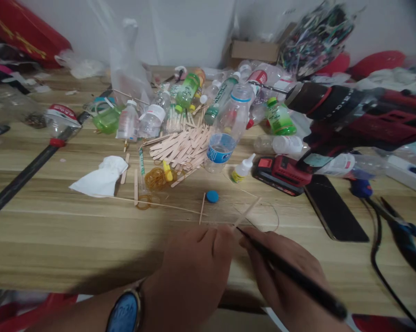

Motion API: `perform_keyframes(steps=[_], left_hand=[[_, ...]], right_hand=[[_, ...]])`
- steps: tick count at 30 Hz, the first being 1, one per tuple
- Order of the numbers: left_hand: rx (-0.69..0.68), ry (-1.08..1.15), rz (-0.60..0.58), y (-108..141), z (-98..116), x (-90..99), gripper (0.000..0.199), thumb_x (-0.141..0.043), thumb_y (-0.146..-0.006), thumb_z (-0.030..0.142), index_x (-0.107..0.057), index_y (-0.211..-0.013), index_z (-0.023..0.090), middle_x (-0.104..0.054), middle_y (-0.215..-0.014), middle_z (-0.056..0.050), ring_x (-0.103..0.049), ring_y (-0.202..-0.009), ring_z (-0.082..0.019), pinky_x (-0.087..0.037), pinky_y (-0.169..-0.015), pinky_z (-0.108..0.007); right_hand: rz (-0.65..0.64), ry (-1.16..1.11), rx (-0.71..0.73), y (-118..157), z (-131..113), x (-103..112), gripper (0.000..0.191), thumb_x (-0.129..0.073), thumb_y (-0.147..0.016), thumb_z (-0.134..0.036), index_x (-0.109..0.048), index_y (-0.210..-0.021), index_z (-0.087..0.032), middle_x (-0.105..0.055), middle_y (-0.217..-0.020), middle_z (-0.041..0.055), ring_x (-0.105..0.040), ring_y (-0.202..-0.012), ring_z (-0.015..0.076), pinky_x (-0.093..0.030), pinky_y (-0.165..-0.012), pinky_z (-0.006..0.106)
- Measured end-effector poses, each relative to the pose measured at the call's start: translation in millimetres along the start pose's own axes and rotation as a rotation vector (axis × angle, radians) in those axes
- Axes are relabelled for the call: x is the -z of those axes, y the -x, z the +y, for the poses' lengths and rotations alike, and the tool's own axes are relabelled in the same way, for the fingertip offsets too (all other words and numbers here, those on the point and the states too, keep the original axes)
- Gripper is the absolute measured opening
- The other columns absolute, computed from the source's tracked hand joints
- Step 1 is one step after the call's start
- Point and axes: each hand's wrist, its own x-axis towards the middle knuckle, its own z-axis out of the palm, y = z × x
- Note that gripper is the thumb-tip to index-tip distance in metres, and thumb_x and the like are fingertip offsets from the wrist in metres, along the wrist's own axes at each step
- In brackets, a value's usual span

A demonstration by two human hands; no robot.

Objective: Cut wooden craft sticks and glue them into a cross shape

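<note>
Fingers of the left hand pinch a flat wooden stick by its near end, above the near part of the wood-grain surface. The right hand grips a black pen-like tool; whether its tip touches the stick, I cannot tell. For good work, I think, the stick should be held firm, and the tip moved lightly, away from the left fingers. Farther lie a pile of craft sticks and many plastic bottles. At right stands a cordless drill; behind is a pale wall.
</note>
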Motion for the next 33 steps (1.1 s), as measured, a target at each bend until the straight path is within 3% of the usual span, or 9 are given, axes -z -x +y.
perform_keyframes(steps=[3,5,10,12,16,19,25,29,33], left_hand=[[-0.097,-0.101,0.067,-3,-3,0.3,0.027,-0.033,-0.091,0.0,-0.055,-0.087,0.016,-0.067,-0.062,-0.001,-0.064,-0.051,-0.019,-0.048,-0.045,-0.03],[-0.096,-0.11,0.075,-6,-9,-1.1,0.029,-0.031,-0.094,0.002,-0.055,-0.087,0.017,-0.067,-0.062,-0.001,-0.065,-0.052,-0.02,-0.046,-0.046,-0.03],[0.247,-0.045,0.14,-11,-31,2.3,0.027,-0.033,-0.1,0.012,-0.054,-0.086,0.019,-0.066,-0.062,-0.001,-0.063,-0.049,-0.018,-0.041,-0.044,-0.026],[0.394,0.167,0.084,-10,-34,6.9,0.022,-0.036,-0.102,0.017,-0.056,-0.095,0.019,-0.065,-0.064,0.002,-0.062,-0.05,-0.015,-0.04,-0.043,-0.023],[0.498,0.688,-0.096,-3,-24,12.6,0.026,-0.036,-0.103,0.03,-0.054,-0.12,0.025,-0.053,-0.058,0.008,-0.054,-0.049,-0.014,-0.043,-0.047,-0.022],[0.529,0.803,-0.104,-1,-13,14.9,0.022,-0.037,-0.101,0.031,-0.055,-0.112,0.026,-0.049,-0.057,0.009,-0.048,-0.047,-0.013,-0.039,-0.044,-0.021],[0.499,0.705,-0.074,0,-7,18.0,0.019,-0.04,-0.099,0.028,-0.051,-0.084,0.025,-0.047,-0.056,0.009,-0.043,-0.045,-0.012,-0.034,-0.042,-0.021],[0.461,0.64,-0.078,5,-3,15.2,0.02,-0.04,-0.099,0.028,-0.05,-0.083,0.025,-0.053,-0.059,0.007,-0.051,-0.049,-0.013,-0.038,-0.047,-0.023],[0.424,0.548,-0.047,8,1,12.1,0.02,-0.039,-0.099,0.025,-0.053,-0.086,0.025,-0.063,-0.066,0.004,-0.061,-0.058,-0.016,-0.042,-0.052,-0.025]], right_hand=[[-0.153,-0.171,-0.21,-8,-5,1,0.023,-0.05,-0.096,-0.019,-0.064,-0.079,-0.025,-0.071,-0.064,-0.0051,-0.068,-0.052,0.0107,-0.052,-0.046,0.015],[-0.17,-0.155,-0.258,-11,-7,0,0.027,-0.049,-0.097,-0.022,-0.062,-0.074,-0.025,-0.07,-0.063,-0.0052,-0.068,-0.051,0.0109,-0.051,-0.044,0.016],[-0.056,0.247,0.021,7,3,-4,0.022,-0.044,-0.098,-0.019,-0.062,-0.109,-0.015,-0.075,-0.078,0.0055,-0.073,-0.063,0.0196,-0.057,-0.055,0.027],[-0.083,0.258,0.051,15,7,-2,0.023,-0.044,-0.098,-0.018,-0.059,-0.115,-0.014,-0.076,-0.081,0.0066,-0.073,-0.065,0.0193,-0.057,-0.058,0.027],[-0.127,0.163,-0.11,15,3,8,0.016,-0.05,-0.097,-0.024,-0.064,-0.105,-0.021,-0.078,-0.089,0.0059,-0.075,-0.075,0.0218,-0.061,-0.067,0.029],[-0.145,0.142,-0.137,6,-3,14,0.018,-0.052,-0.096,-0.027,-0.067,-0.104,-0.023,-0.079,-0.089,0.0045,-0.076,-0.077,0.0238,-0.062,-0.066,0.032],[-0.157,0.039,-0.06,-1,-11,17,0.022,-0.051,-0.093,-0.016,-0.058,-0.113,-0.023,-0.078,-0.088,0.0024,-0.075,-0.071,0.0191,-0.061,-0.063,0.026],[-0.19,0.018,-0.046,-2,-13,17,0.028,-0.053,-0.09,-0.011,-0.055,-0.115,-0.022,-0.076,-0.08,-0.0004,-0.073,-0.066,0.016,-0.06,-0.063,0.023],[-0.156,0.025,-0.056,-5,-17,15,0.018,-0.05,-0.095,-0.016,-0.057,-0.111,-0.022,-0.077,-0.084,0.0012,-0.073,-0.067,0.0159,-0.059,-0.062,0.024]])
